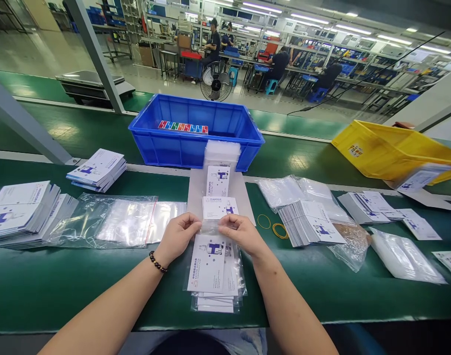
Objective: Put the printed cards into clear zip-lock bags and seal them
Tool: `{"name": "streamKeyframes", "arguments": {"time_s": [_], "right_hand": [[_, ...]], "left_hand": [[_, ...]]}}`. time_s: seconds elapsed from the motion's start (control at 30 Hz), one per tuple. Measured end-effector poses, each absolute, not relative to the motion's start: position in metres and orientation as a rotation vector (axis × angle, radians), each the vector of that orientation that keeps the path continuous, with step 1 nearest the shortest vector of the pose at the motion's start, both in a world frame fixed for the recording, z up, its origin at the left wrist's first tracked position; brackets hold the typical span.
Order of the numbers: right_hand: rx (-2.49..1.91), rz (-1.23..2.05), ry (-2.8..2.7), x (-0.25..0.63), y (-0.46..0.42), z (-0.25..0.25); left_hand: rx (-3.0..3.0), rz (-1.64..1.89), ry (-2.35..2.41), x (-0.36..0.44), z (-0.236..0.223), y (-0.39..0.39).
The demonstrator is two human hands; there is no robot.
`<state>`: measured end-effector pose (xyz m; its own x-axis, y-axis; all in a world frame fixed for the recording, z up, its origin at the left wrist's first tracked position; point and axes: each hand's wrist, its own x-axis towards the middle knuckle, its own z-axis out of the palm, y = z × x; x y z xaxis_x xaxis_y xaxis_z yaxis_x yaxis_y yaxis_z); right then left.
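My left hand (179, 236) and my right hand (244, 235) are closed in pinches at the two sides of a clear plastic bag (210, 228). Just beyond the fingertips a white printed booklet (216, 206) lies crosswise, and another booklet (218, 181) rests behind it. Toward me, bagged booklets (206, 266) overlap in a pile on the green table (99, 286). A stack of clear bags (222, 153) leans against the blue bin, partly on a grey board (244, 197). The fingers hide parts of the bag's edge.
A blue bin (196, 148) stands behind the board. Booklet stacks (23, 207) and loose bags (125, 222) lie left. At right are rubber bands (280, 230), a banded booklet stack (309, 224), filled bags (403, 256) and a tilted yellow bin (392, 148). Co-workers sit far back.
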<state>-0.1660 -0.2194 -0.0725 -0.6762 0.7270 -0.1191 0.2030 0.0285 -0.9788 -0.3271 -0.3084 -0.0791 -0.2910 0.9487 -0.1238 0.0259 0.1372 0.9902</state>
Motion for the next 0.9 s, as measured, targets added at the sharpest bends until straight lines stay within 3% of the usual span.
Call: {"name": "streamKeyframes", "arguments": {"time_s": [0.9], "right_hand": [[-0.859,1.496,-2.13,-0.171,-0.229,-0.065]], "left_hand": [[1.271,1.059,1.497,-0.327,-0.067,-0.311]]}}
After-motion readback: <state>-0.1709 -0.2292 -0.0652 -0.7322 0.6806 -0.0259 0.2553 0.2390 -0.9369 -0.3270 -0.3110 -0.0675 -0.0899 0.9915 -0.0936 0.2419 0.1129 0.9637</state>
